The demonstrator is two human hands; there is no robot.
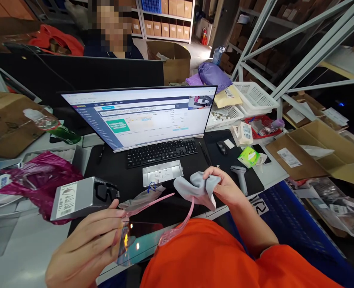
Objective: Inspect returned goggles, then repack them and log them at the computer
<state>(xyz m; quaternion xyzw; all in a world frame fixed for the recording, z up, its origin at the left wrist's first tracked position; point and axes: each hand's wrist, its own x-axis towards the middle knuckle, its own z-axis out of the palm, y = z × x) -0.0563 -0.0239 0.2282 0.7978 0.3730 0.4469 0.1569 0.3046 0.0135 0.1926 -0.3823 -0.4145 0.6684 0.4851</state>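
Note:
My left hand (89, 240) grips a pair of sunglasses (143, 240) by one side, close to the front edge of the desk. They have a mirrored lens and pink translucent temples, which stick out unfolded. In my right hand (221, 186) is a grey cleaning cloth (199, 188), pinched at its upper edge and hanging in folds by one temple tip. Just beyond my left hand lies a grey glasses box (87, 198) with a barcode label and a picture of dark glasses. A pale drawstring pouch (142, 200) with a blue cord rests behind the sunglasses.
A silver tray-like box part (162, 173) lies before the keyboard (161, 153) and monitor (147, 116). To the right are a barcode scanner (239, 178), a mouse (221, 148) and a green tissue pack (249, 157). A magenta plastic bag (41, 180) sits left. Another person (113, 48) is behind the screens.

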